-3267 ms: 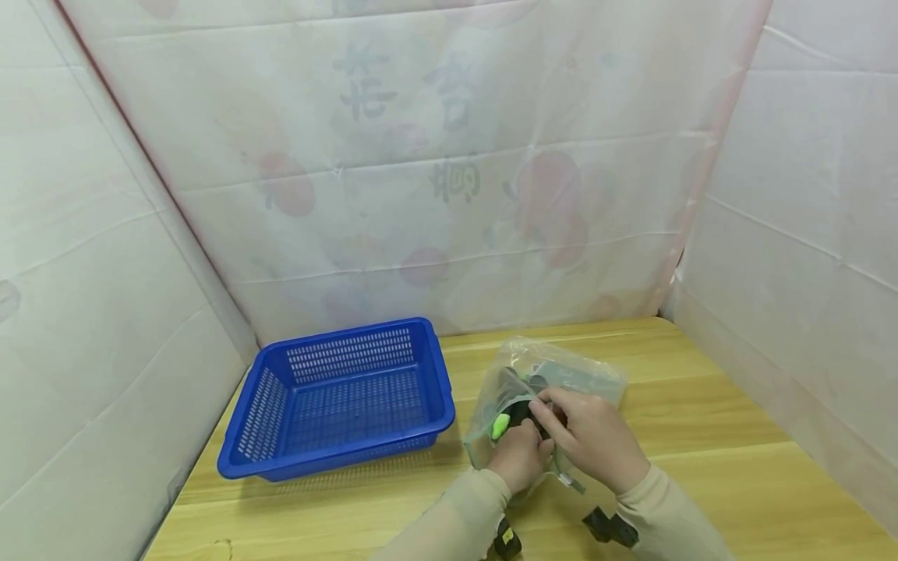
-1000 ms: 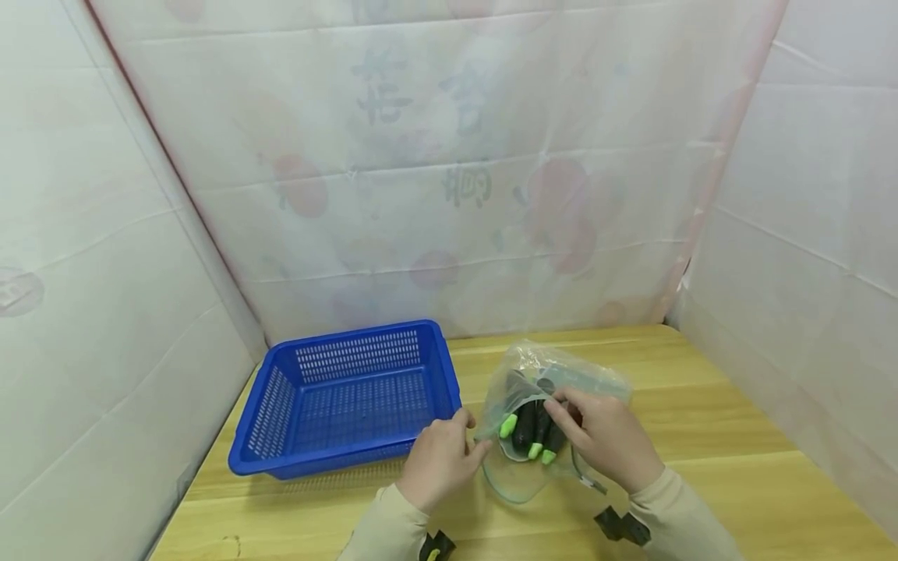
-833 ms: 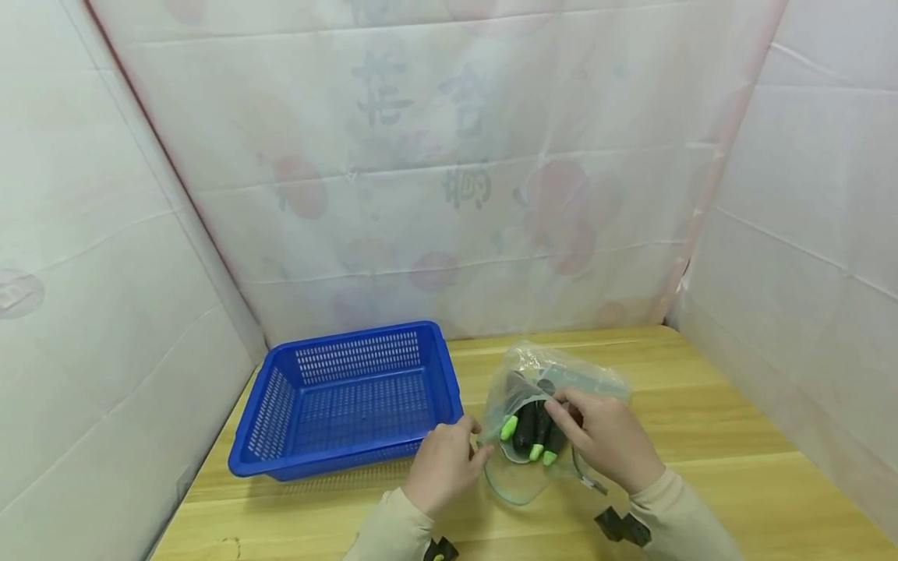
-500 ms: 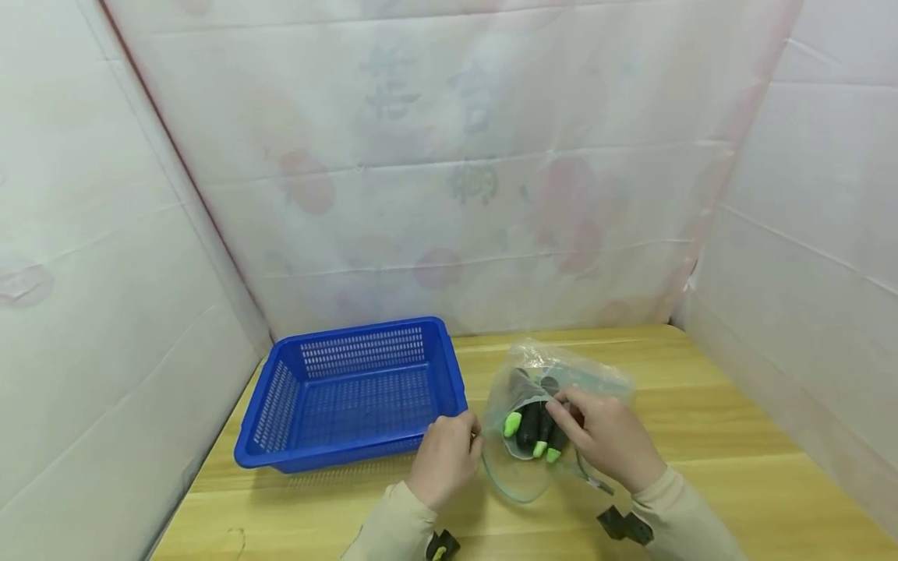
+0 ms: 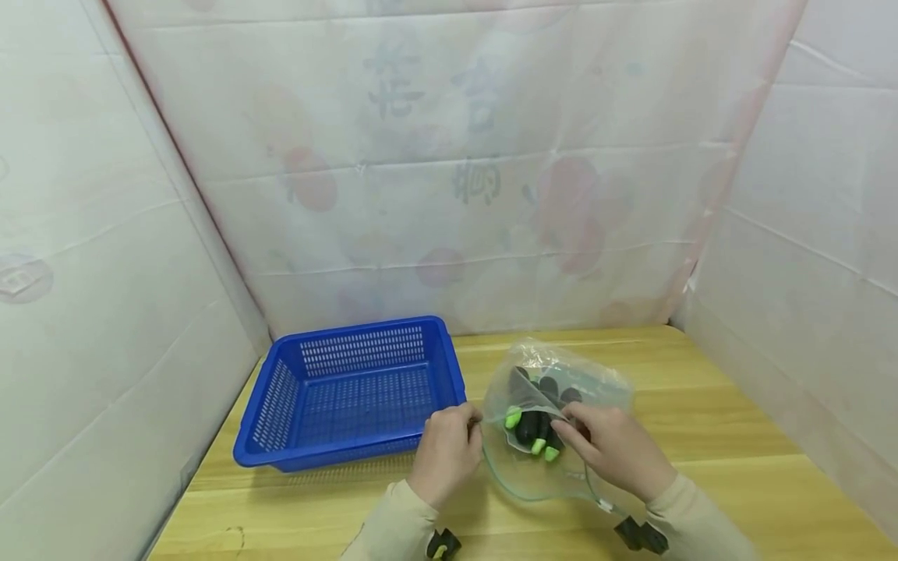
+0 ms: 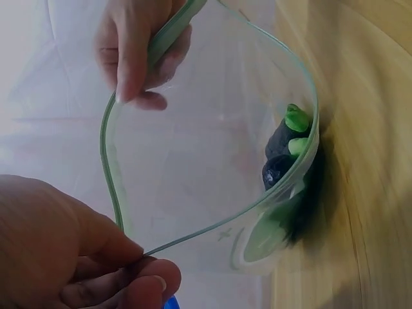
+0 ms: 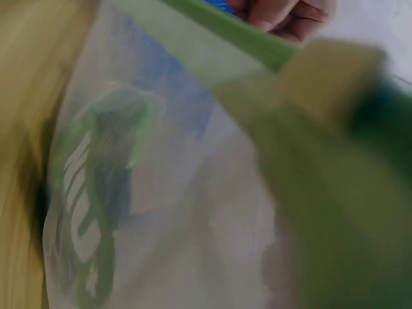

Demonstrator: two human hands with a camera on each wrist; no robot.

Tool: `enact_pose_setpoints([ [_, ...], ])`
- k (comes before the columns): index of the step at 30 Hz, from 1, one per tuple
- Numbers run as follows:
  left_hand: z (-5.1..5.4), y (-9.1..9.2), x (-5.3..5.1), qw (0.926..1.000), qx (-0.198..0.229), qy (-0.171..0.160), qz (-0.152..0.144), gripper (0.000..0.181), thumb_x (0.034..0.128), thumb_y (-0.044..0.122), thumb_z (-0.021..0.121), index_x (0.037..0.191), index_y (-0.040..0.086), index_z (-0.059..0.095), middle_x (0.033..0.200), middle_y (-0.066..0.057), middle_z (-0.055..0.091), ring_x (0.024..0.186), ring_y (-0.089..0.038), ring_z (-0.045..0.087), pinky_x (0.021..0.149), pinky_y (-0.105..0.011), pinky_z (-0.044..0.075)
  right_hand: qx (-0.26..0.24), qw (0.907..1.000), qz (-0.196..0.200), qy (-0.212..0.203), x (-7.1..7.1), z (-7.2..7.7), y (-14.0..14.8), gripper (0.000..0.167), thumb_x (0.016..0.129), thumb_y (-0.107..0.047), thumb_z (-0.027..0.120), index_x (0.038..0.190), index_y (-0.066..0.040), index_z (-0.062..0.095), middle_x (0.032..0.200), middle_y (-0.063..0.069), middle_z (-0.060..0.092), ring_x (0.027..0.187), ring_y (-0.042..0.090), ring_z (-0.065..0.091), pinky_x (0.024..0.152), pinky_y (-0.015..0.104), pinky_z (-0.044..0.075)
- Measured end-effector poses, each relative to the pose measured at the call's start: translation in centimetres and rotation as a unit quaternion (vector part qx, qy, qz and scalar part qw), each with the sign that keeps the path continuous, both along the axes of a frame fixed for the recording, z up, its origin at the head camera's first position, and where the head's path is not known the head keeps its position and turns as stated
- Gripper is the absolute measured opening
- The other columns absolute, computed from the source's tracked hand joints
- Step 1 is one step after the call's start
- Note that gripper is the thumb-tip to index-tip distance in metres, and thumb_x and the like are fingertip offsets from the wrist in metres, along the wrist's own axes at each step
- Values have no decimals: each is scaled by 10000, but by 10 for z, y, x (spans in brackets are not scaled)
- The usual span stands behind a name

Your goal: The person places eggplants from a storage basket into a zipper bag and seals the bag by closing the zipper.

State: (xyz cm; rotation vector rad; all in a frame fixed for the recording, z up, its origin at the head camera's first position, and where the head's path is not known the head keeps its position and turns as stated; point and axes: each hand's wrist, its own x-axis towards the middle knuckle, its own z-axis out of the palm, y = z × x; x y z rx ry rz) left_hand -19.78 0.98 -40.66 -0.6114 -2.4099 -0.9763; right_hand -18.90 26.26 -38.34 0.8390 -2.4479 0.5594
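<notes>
A clear plastic zip bag point(image 5: 522, 477) with a green-edged mouth lies on the table, its mouth spread wide towards me. Several small dark eggplants point(image 5: 528, 428) with bright green stem ends rest inside it. With thumb and fingers, my left hand point(image 5: 445, 453) pinches the left corner of the mouth, which the left wrist view shows close up. My right hand point(image 5: 620, 450) grips the upper right side of the bag's rim. In the right wrist view the bag film point(image 7: 212, 212), blurred and close, hides most of the right hand.
A blue perforated plastic basket point(image 5: 365, 401) stands left of the bag, near my left hand, with nothing in it. White printed sheets point(image 5: 393, 210) enclose the back and both sides of the wooden table point(image 5: 708, 436).
My left hand has come out of the bag, moved left and taken hold of the mouth's corner. The right hand has shifted slightly right and down, and the mouth spreads wider.
</notes>
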Motion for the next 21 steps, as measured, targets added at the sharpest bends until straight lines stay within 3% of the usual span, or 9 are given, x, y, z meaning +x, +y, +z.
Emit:
enact_pose_setpoints([
  [4,3,1,1,9999,84,81,90,113,834,-13,643,842,77,711,759,-5,670,636,-62,584,542,-167,454,155,9998,145,-2,2,-1,5,89,873,-241,721,882,-246,632,565,-246,339,455,-83,271,437,136,288],
  [14,3,1,2,9989,388,245,118,145,862,-20,605,859,85,704,790,-12,658,675,-93,590,564,-193,466,587,9978,246,-200,11,-8,10,335,793,-448,760,760,-264,481,564,-239,315,454,-92,250,405,129,249],
  [21,4,1,2,9980,549,278,169,149,884,-17,587,873,83,696,816,-37,657,710,-121,603,586,-204,483,730,9960,429,-271,17,-17,14,375,733,-504,786,828,-289,493,605,-225,357,500,-86,305,452,113,271],
])
